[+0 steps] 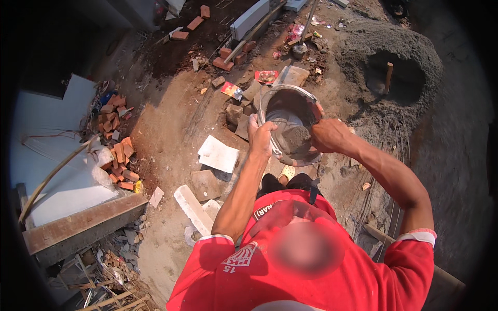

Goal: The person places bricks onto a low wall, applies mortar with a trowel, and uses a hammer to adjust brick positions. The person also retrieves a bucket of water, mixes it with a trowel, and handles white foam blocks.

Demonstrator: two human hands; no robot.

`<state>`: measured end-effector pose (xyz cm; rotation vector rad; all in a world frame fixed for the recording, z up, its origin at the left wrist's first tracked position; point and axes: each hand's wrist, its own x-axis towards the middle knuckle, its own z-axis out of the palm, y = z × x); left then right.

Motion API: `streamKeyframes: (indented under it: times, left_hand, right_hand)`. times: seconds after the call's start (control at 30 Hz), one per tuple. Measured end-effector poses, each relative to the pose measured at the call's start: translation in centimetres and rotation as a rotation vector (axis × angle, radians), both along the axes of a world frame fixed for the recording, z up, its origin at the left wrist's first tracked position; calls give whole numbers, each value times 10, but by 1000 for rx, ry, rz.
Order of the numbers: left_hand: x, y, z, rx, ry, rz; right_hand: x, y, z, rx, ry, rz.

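While L hand (260, 136) grips bucket (287, 98) rim, R hand (331, 136) is closed opp., can't tell on what.

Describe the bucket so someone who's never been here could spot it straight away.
Find the big gray sandy heap, upper right. The bucket is left of it and lower, just beyond the red shirt. Unlike the flat white slab to its lower left, it's round-mouthed and hollow, with gray mix inside.
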<state>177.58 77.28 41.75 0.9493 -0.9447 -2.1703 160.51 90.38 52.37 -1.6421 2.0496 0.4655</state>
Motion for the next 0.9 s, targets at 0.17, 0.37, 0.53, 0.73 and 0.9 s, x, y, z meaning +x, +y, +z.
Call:
streamKeyframes:
  times: [0.17, 0.37, 0.53, 0.73, 0.9]
  left_hand:
    - [-16, -8, -6, -67, -19, -30]
    - [-66, -19, -12, 13, 32, -75]
    - [-131, -21, -26, -99, -96, -90]
    - [-265, -25, -24, -21, 4, -126]
    - [-362, -20, -16, -44, 15, -183]
  right_hand:
    - [-9, -1, -7, -324, 119, -89]
    - [-55, 6, -26, -214, -20, -94]
    - [-127, 7, -43, -258, 54, -116]
    - [-249, 17, -36, -228, -30, -195]
    - [-345, 16, -35, -295, 102, -121]
